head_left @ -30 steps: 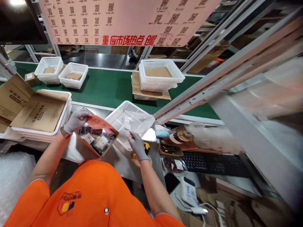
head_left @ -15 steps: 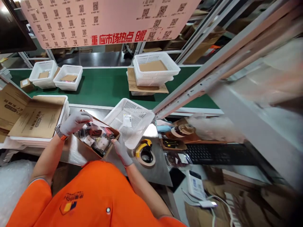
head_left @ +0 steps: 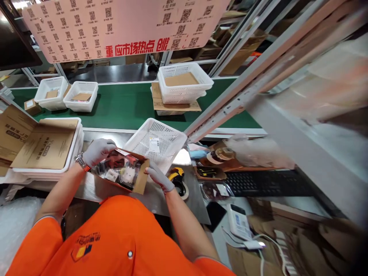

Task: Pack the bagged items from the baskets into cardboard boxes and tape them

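Observation:
An opened cardboard box (head_left: 141,179) sits in front of me, tilted in my hands. Small items in clear plastic bags (head_left: 122,170) fill it, among them white pieces and dark ones. My left hand (head_left: 100,151), in a pale glove, has its fingers curled over the box's far left rim, beside a white paper slip. On the right side, my gloved right hand (head_left: 159,177) grips the end flap with its fingers. Just beyond the box lies a white perforated basket (head_left: 171,142) with a label in it. A yellow and black tape dispenser (head_left: 177,177) lies right of my right hand.
Stacked white baskets with flattened cardboard (head_left: 46,147) stand at left. More baskets (head_left: 185,86) sit on the green conveyor (head_left: 123,105). A metal post (head_left: 227,103) slants across the right side. Beyond the dispenser lie a keyboard (head_left: 258,184) and a white cabled device (head_left: 238,222).
My right hand has shifted right, and the box's right end flap now stands folded outward. My left hand has moved slightly right along the rim. The view has turned a little.

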Demonstrator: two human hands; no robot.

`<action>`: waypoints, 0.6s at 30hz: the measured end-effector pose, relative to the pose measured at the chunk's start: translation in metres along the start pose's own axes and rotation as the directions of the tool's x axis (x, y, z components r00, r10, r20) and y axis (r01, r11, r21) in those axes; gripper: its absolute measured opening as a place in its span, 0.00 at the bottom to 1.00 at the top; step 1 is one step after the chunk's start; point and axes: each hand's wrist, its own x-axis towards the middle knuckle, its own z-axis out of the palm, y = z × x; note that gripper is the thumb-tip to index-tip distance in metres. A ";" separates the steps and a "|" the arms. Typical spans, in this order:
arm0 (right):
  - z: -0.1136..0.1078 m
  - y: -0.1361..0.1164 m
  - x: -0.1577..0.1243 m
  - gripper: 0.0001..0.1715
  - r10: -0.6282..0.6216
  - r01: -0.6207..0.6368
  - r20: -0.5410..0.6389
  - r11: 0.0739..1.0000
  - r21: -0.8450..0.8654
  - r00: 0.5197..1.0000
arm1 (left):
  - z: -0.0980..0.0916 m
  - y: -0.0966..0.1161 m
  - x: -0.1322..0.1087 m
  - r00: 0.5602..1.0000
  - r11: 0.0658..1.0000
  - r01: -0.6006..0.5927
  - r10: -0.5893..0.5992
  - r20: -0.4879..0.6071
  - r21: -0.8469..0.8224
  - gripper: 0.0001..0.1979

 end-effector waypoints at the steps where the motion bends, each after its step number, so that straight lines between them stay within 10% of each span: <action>1: -0.002 0.000 0.000 0.40 0.009 -0.009 -0.013 1.000 -0.002 1.000 | 0.004 0.000 0.000 1.000 1.000 0.010 -0.010 0.022 0.015 0.14; 8: 0.010 -0.007 -0.002 0.38 0.026 -0.024 -0.087 1.000 0.016 0.996 | 0.042 -0.006 0.005 0.981 0.991 0.130 -0.131 0.140 0.016 0.14; 18: 0.021 -0.007 0.000 0.34 -0.053 0.053 -0.117 0.999 -0.006 0.992 | 0.028 0.013 -0.002 0.993 0.985 0.023 -0.042 0.108 0.173 0.06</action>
